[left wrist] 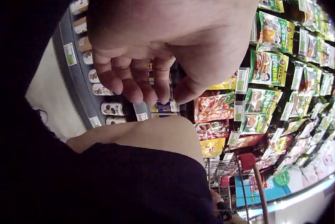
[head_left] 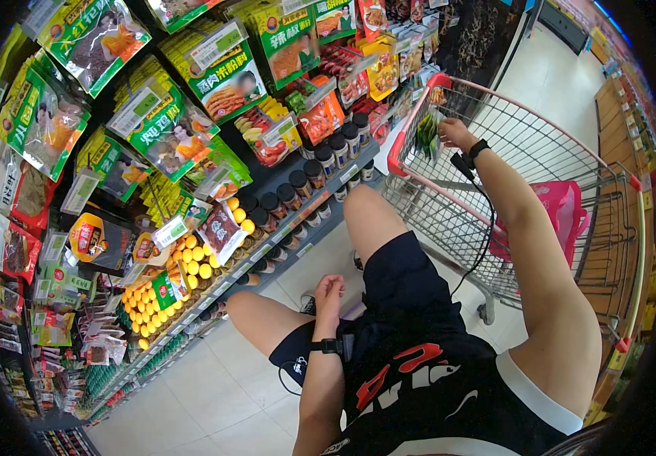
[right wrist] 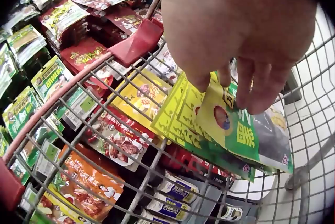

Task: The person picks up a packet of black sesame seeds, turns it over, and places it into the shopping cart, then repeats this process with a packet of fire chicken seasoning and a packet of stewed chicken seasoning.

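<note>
My right hand [head_left: 459,135] reaches into the shopping cart at its far left corner. In the right wrist view its fingers pinch the top of a green-and-yellow seasoning packet [right wrist: 227,122] with a dark lower part. Several like packets [right wrist: 180,110] lie fanned out against it, inside the wire wall. From the head view the packet [head_left: 427,135] hangs beside the cart's red corner. My left hand [head_left: 329,292] hangs near my knee, fingers loosely curled and nothing in them. The left wrist view shows that palm [left wrist: 167,30] in front of the shelf.
A wire shopping cart [head_left: 488,95] with pink-red rims stands to the right, a pink bag [head_left: 556,220] in it. Shelves on the left hold hanging seasoning packets [head_left: 168,125] and rows of jars [head_left: 301,182]. Wooden shelving [head_left: 623,129] lines the far right. Pale tiles [head_left: 206,380] cover the floor.
</note>
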A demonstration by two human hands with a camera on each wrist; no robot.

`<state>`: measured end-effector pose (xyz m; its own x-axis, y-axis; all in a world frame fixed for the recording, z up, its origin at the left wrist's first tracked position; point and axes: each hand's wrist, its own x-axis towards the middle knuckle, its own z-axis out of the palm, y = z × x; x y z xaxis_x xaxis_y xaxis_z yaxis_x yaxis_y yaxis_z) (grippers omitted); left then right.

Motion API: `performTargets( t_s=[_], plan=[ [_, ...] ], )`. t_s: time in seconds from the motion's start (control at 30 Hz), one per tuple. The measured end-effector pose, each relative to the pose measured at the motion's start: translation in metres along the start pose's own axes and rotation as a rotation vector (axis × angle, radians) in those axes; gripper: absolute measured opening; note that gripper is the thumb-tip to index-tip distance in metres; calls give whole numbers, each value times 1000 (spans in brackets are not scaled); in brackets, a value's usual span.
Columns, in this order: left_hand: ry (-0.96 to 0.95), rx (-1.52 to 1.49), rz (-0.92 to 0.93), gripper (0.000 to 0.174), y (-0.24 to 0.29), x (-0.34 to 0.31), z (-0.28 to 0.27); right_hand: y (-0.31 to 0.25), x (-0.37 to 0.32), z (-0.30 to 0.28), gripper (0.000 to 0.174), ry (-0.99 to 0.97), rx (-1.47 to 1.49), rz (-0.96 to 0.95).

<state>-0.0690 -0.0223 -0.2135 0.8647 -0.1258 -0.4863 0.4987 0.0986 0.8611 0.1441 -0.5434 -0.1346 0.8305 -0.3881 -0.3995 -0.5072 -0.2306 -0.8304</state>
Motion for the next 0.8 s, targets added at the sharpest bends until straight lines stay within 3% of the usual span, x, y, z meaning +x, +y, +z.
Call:
performTargets(
  t_s=[0.3,0.4,0.5,0.6,0.73,0.8],
  plan=[
    [-7,20,9,9,0,0,2,10,7,5,40,120,64,-94],
    [-13,21,14,9,-3,2,1,1,3,6,41,184,70,-16],
    [-2,28,7,9,-2,1,0,1,10,4,40,325,83,-120],
    [-3,28,23,8,-3,2,0,27,64,-8,36,475,32,-422],
    [-3,7,54,8,-10,5,-1,-62,-17,26,31,451,395,-652],
    [21,-20,105,7,-8,2,0,-80,-23,32,30,352,356,-716]
  ],
)
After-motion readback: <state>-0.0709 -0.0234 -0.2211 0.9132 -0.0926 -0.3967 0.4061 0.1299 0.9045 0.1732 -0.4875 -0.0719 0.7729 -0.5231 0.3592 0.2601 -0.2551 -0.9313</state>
